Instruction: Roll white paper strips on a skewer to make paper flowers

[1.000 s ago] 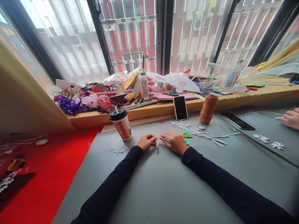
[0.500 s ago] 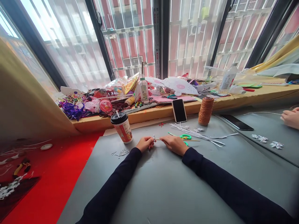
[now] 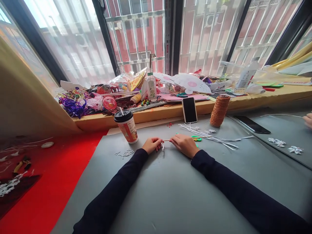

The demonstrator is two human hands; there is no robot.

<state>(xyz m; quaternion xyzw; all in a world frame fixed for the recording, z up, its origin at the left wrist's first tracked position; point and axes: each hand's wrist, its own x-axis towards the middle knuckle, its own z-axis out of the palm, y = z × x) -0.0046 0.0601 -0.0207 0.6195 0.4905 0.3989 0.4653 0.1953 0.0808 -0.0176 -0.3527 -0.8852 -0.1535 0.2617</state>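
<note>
My left hand (image 3: 152,145) is closed in a pinch at the tip of a thin wooden stick (image 3: 166,140), where a small white knotted cord piece (image 3: 163,148) hangs below the fingertips. With fingers bent over the same stick, my right hand (image 3: 184,144) grips it farther along; its other end sticks out to the right. Behind that hand lie green-handled scissors (image 3: 197,138), partly hidden. White cords (image 3: 220,140) are spread out beyond them, with small white knotted flowers (image 3: 210,131) close by.
A lidded paper cup (image 3: 126,126) stands left of my hands, near white cord scraps (image 3: 127,153). At the back are a propped phone (image 3: 189,110) and a brown twine spool (image 3: 219,111). A flat phone (image 3: 252,124) and another person's hand (image 3: 308,120) are at right.
The white knotted piece stood up at the stick's tip and now hangs beneath it. Both hands keep their hold. The camera view has shifted slightly, and the other person's hand shows less.
</note>
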